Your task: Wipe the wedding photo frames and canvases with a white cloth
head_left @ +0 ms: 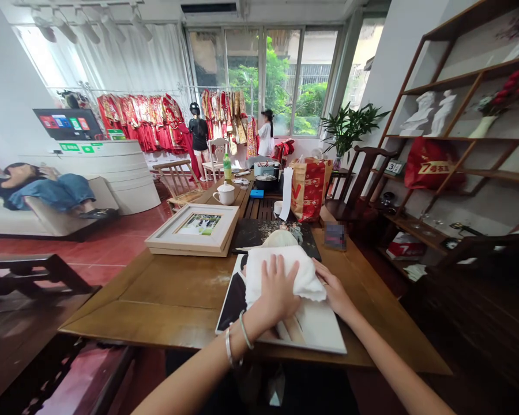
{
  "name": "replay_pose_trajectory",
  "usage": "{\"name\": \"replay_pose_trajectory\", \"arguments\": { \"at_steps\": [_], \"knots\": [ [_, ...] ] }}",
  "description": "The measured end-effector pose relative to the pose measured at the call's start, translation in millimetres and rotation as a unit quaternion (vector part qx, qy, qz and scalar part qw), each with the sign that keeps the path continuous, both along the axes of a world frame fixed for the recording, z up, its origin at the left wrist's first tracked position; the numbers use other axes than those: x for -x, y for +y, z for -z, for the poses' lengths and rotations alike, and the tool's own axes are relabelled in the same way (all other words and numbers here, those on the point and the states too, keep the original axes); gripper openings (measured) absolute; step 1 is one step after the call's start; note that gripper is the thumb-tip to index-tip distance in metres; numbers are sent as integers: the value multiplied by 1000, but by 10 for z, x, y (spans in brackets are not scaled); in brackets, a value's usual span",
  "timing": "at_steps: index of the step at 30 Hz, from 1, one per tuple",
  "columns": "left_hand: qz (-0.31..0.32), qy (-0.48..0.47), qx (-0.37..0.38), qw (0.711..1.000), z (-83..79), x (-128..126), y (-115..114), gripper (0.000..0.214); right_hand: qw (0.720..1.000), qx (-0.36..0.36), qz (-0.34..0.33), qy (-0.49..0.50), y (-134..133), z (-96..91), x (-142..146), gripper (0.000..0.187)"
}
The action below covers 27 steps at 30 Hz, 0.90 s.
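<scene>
My left hand lies flat with spread fingers on a folded white cloth. Two bracelets circle that wrist. Under the cloth is a large photo panel, which shows a dark-clothed figure at its left side; the cloth and my hand hide much of the picture. My right hand rests at the panel's right edge, fingers stretched out and touching the cloth's border. Just beyond the cloth lies a dark picture panel, partly covered.
Stacked pale picture frames sit on the wooden table, left. Behind them stand a lidded white cup, a green bottle and a red-and-tan paper bag. Shelves stand right. One person reclines on a sofa; two stand near clothing racks.
</scene>
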<state>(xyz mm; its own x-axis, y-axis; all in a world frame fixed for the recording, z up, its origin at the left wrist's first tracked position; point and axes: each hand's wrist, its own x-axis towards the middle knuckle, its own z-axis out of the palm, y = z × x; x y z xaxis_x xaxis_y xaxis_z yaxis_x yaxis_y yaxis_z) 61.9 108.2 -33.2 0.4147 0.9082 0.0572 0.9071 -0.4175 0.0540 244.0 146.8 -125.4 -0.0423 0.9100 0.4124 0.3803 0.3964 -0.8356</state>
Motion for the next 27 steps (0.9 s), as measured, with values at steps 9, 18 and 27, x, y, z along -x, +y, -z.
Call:
{"name": "replay_pose_trajectory", "arguments": {
  "at_steps": [9,18,27],
  "knots": [
    [122,-29,-55,991,419,49,-1033,75,999,22,15,36,11,-11,47,44],
    [83,9,87,993,-7,-66,-833,84,999,18,-12,34,26,-41,-14,46],
    [-59,77,-18,995,6,-108,-148,84,1000,-11,8,-25,-62,-62,71,45]
  ]
}}
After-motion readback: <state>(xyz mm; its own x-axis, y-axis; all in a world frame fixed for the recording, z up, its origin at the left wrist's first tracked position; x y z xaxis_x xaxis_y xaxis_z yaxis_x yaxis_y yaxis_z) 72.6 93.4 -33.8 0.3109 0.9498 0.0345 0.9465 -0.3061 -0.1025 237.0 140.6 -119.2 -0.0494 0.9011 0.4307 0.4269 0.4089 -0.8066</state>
